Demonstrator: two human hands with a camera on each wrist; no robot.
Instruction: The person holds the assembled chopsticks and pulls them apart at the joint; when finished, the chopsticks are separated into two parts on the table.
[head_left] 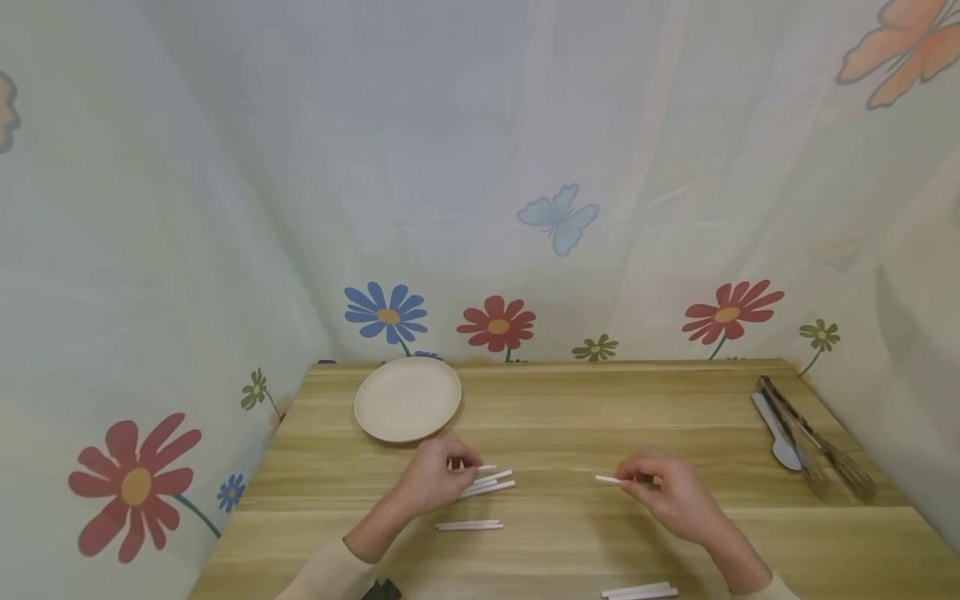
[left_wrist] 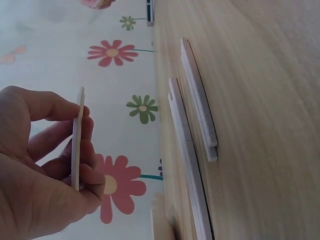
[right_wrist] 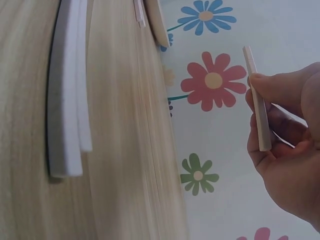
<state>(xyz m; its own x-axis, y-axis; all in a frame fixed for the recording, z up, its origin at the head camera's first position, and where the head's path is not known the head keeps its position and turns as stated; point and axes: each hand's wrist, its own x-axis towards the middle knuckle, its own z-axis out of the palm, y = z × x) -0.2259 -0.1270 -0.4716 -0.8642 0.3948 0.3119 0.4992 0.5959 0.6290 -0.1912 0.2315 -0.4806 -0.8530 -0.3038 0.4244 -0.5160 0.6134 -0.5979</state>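
My left hand (head_left: 437, 477) pinches a short, thin white stick (left_wrist: 76, 145) between thumb and fingers, raised above the table. On the right, my right hand (head_left: 667, 492) holds a similar white stick (right_wrist: 259, 117) by thumb and fingertips, its free end pointing left. Several white sticks (head_left: 492, 485) lie beside and partly behind the left hand. A small group of sticks (head_left: 470, 526) rests closer to the front. Another small group (head_left: 640, 592) lies at the bottom edge of the head view, below the right hand.
A round beige plate (head_left: 407, 402) stands at the back left of the wooden table (head_left: 555, 417). At the right side lie a whitish spoon (head_left: 785, 452) and dark-handled utensils (head_left: 813, 433). A dark object (head_left: 382, 590) shows partly near the left forearm. A flowered curtain (head_left: 420, 208) hangs behind.
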